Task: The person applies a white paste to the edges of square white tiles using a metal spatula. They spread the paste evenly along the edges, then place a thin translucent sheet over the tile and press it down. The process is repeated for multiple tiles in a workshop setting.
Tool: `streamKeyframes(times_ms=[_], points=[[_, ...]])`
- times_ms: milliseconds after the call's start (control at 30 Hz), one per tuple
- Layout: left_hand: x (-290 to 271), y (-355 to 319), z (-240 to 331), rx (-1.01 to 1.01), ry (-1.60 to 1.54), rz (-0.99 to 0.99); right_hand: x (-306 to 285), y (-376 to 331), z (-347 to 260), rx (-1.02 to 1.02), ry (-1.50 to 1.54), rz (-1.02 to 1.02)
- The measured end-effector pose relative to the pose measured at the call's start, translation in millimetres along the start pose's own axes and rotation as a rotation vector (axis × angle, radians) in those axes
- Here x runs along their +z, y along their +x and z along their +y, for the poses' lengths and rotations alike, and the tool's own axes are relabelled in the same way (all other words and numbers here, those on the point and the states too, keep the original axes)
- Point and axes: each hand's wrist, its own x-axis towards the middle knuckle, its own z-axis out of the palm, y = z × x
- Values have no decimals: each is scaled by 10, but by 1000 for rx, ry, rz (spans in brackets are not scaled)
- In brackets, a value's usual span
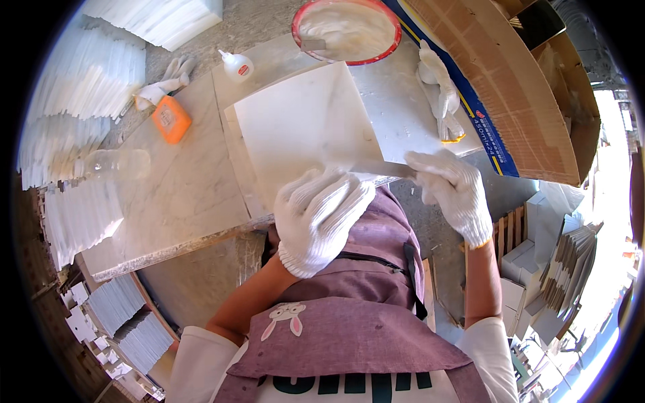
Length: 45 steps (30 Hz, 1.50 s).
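Observation:
A white square tile (302, 117) lies on top of another slab on the worktable, its near edge towards me. My left hand (322, 215), in a white knitted glove, rests at this near edge with its fingers stretched out close together, holding nothing I can see. To its right my right hand (451, 188), gloved the same way, is closed around a flat grey metal blade (386, 168). The blade points left along the tile's near right corner, and its far end blurs by my left fingers. Its grip end is hidden in the glove.
A red-rimmed tub (346, 33) of whitish paste stands beyond the tile, beside a white squeeze bottle (237, 67). An orange container (171, 119) is at the left, near stacked white tiles (87, 74). Gloves (440, 91) and a cardboard box (497, 74) are at the right.

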Motion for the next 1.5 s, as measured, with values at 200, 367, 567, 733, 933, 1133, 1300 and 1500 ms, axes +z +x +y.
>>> streamKeyframes(times_ms=[200,367,567,733,933,1133,1300,1500], points=[[-245,-173,197,-124,-280,-266,561,-703,134,277,557,305],[-283,-70,297,-82,-329,-260,735,-690,41,152,611,349],[-264,-31,414,-521,-726,-353,686,-386,-237,-22,498,405],[-284,156,441,-500,-744,-228,678,-302,-405,-7,427,405],[-371,160,479,-562,-745,-175,715,-299,-589,-34,438,394],[-357,270,437,-809,-1078,-104,762,-199,-524,-203,326,304],[-360,253,358,-964,-1355,191,730,-88,-575,-305,156,141],[-622,403,55,-1082,-1194,281,355,525,-777,-243,58,159]])
